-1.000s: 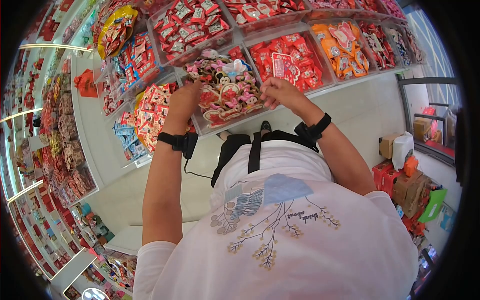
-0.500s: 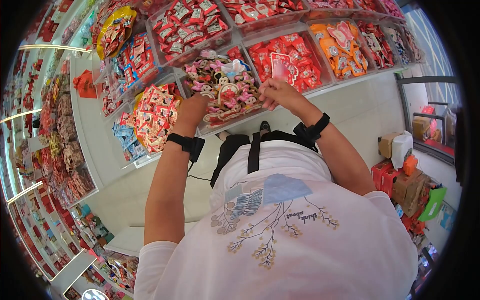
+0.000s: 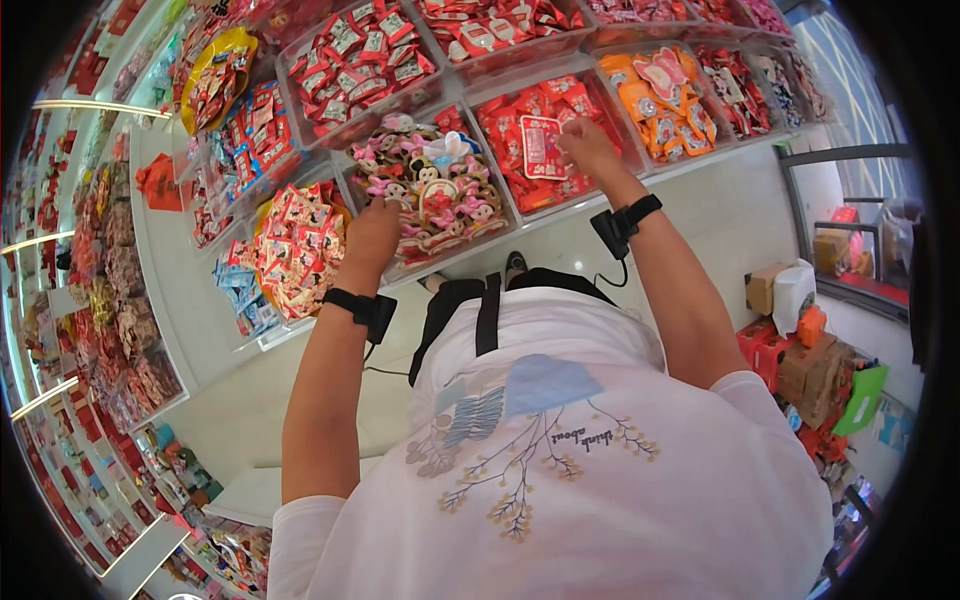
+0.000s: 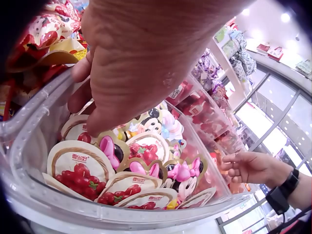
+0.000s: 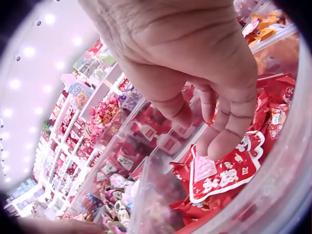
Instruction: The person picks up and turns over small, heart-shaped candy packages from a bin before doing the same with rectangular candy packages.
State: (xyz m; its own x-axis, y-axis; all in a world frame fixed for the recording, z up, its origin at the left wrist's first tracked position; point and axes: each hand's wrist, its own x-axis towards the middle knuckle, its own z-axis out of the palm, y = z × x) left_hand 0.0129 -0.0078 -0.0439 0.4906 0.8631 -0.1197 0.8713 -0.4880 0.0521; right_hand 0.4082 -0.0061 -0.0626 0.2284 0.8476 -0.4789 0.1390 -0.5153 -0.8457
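Note:
My left hand (image 3: 373, 238) is at the left side of a clear bin (image 3: 412, 270) of flat cartoon-mouse packets (image 3: 437, 205). In the left wrist view its fingers (image 4: 80, 100) point loosely down beside the bin wall, right above round packets with red fruit (image 4: 80, 170); nothing shows between them. My right hand (image 3: 592, 155) is over the neighbouring bin of red packets (image 3: 560, 185). Its fingertips are right at a red, white-edged label card (image 5: 226, 175) lying on the packets, with the thumb apart from the fingers.
To the left sits a yellow-rimmed tray of small wrapped sweets (image 3: 300, 250). Orange packets (image 3: 670, 110) fill the bin to the right, and more bins of red packets (image 3: 365, 65) stand behind. Cardboard boxes (image 3: 810, 375) are stacked on the floor at right.
My right hand has moved from the front right of the mouse-packet bin, up and right over the red packets. The left hand has shifted slightly, staying by the mouse-packet bin. The view has moved a little.

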